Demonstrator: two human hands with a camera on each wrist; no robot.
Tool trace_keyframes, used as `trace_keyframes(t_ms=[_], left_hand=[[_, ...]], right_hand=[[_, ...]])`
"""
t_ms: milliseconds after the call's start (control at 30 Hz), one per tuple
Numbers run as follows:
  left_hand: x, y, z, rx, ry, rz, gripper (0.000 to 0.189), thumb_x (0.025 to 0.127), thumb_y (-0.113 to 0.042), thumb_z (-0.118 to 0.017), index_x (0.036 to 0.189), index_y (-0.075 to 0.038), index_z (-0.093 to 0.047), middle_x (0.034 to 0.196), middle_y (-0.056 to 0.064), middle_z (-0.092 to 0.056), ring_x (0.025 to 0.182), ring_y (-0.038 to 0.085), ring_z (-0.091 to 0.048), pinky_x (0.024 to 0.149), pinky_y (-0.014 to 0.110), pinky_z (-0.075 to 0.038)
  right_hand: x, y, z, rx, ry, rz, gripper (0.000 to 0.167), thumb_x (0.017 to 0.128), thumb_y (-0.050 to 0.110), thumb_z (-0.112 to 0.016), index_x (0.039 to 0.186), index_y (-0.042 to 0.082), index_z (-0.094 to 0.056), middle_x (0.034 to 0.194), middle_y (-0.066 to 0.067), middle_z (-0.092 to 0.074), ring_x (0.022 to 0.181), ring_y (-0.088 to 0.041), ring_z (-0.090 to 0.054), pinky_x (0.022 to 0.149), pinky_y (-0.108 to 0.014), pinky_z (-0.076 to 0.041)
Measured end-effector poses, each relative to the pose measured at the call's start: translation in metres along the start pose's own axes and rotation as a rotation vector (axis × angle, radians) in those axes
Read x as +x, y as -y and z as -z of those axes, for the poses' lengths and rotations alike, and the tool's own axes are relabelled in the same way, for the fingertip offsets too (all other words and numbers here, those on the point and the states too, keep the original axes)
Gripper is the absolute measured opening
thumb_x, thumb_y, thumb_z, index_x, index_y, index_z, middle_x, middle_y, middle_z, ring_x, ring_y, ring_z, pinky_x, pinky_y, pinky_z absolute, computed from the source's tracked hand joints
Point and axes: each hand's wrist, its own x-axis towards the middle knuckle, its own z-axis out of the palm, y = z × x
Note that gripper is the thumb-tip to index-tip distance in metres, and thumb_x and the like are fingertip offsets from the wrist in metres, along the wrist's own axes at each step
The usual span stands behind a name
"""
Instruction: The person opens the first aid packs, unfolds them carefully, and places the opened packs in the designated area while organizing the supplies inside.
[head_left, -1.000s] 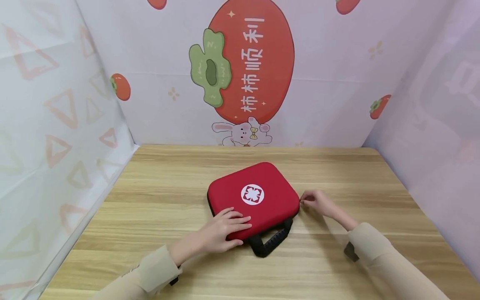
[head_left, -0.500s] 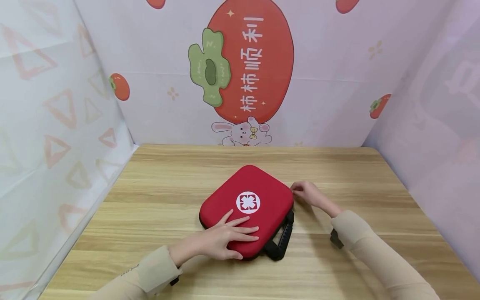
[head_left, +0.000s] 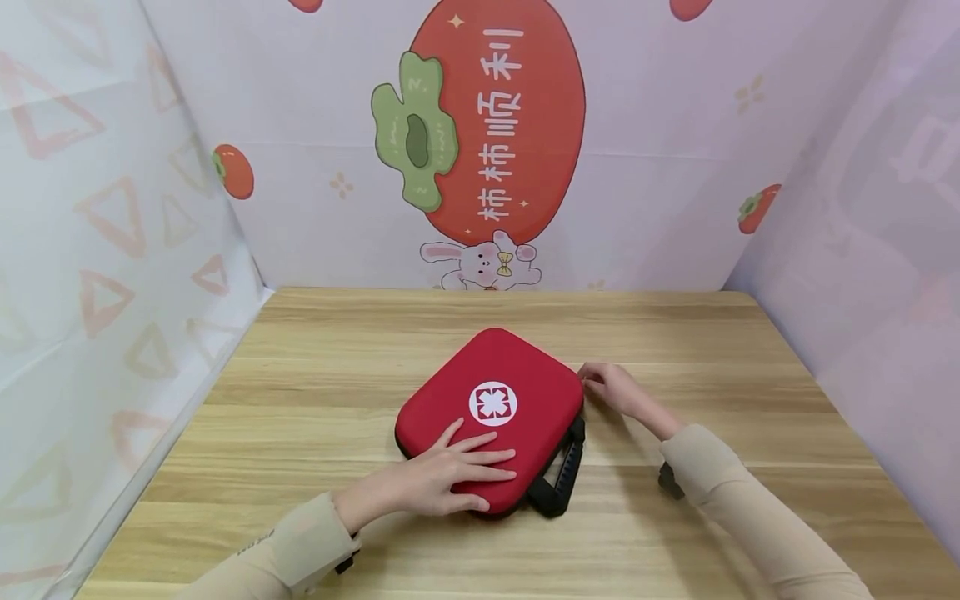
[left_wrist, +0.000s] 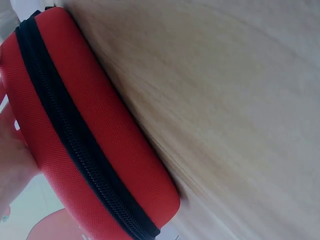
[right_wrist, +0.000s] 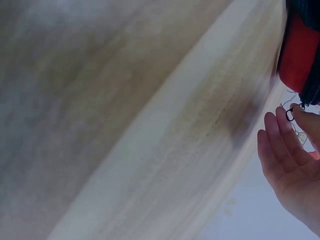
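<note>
A red zippered first-aid case point(head_left: 525, 375) with a white round emblem lies closed on the wooden table, turned at an angle. Across its near left part my left hand point(head_left: 442, 477) rests with fingers spread over the lid. At the right corner, my right hand point(head_left: 617, 388) pinches a small black zipper pull point(right_wrist: 290, 114) between thumb and forefinger. The black zipper point(left_wrist: 80, 142) runs along the side of the case in the left wrist view. A black carry handle point(head_left: 564, 483) sticks out on the near right side.
The wooden table point(head_left: 322, 375) reaches back to a printed wall cloth point(head_left: 660, 217) with a large persimmon and a rabbit. Pale cloth walls point(head_left: 90, 333) stand at both sides.
The case has turned clockwise and shifted left, its handle swinging to the right. My left hand's fingers have spread further over the lid; my right hand moved left with the zipper corner.
</note>
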Motion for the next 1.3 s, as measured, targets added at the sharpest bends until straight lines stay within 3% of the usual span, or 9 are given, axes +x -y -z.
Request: trace_keyframes(t_ms=[300, 567, 1000, 1167, 1300], left_hand=[[-0.001, 0.004, 0.001, -0.008, -0.004, -0.009, 0.051, 0.084, -0.049, -0.049, 0.132, -0.032, -0.041, 0.141, -0.009, -0.03, 0.132, 0.018, -0.018, 0.099, 0.058, -0.006], [-0.003, 0.003, -0.001, 0.074, -0.043, -0.016, 0.05, 0.086, -0.049, -0.045, 0.133, -0.031, -0.041, 0.142, -0.008, -0.03, 0.132, 0.019, -0.019, 0.099, 0.059, -0.006], [-0.003, 0.002, -0.004, 0.096, -0.054, -0.001, 0.049, 0.087, -0.049, -0.044, 0.133, -0.032, -0.04, 0.142, -0.008, -0.03, 0.132, 0.018, -0.02, 0.098, 0.06, -0.006], [-0.002, 0.003, -0.005, 0.12, -0.073, 0.001, 0.05, 0.087, -0.049, -0.044, 0.133, -0.032, -0.039, 0.142, -0.007, -0.03, 0.131, 0.019, -0.021, 0.097, 0.06, -0.007], [0.003, 0.004, -0.008, 0.153, -0.093, 0.033, 0.05, 0.087, -0.048, -0.044, 0.134, -0.032, -0.038, 0.142, -0.006, -0.03, 0.131, 0.019, -0.022, 0.098, 0.06, -0.007]], right_hand=[[-0.004, 0.002, -0.003, -0.006, -0.018, -0.003, 0.013, 0.083, -0.007, -0.052, 0.088, 0.001, -0.062, 0.087, -0.011, -0.063, 0.086, -0.026, -0.058, 0.075, -0.041, -0.046], [-0.011, 0.003, -0.002, -0.02, -0.031, 0.014, 0.01, 0.083, -0.005, -0.054, 0.083, 0.002, -0.06, 0.078, -0.006, -0.06, 0.074, -0.018, -0.054, 0.068, -0.036, -0.045], [-0.034, 0.007, -0.003, -0.052, -0.037, 0.048, 0.008, 0.08, -0.005, -0.057, 0.079, 0.001, -0.061, 0.075, -0.002, -0.06, 0.071, -0.014, -0.054, 0.065, -0.031, -0.046], [-0.045, 0.014, -0.007, -0.008, -0.041, 0.049, 0.01, 0.079, -0.006, -0.058, 0.077, 0.003, -0.061, 0.075, -0.001, -0.06, 0.07, -0.011, -0.054, 0.064, -0.028, -0.047], [-0.052, 0.027, -0.014, 0.042, -0.011, 0.1, 0.009, 0.078, -0.005, -0.059, 0.078, 0.003, -0.062, 0.075, -0.002, -0.061, 0.07, -0.012, -0.058, 0.064, -0.027, -0.048]])
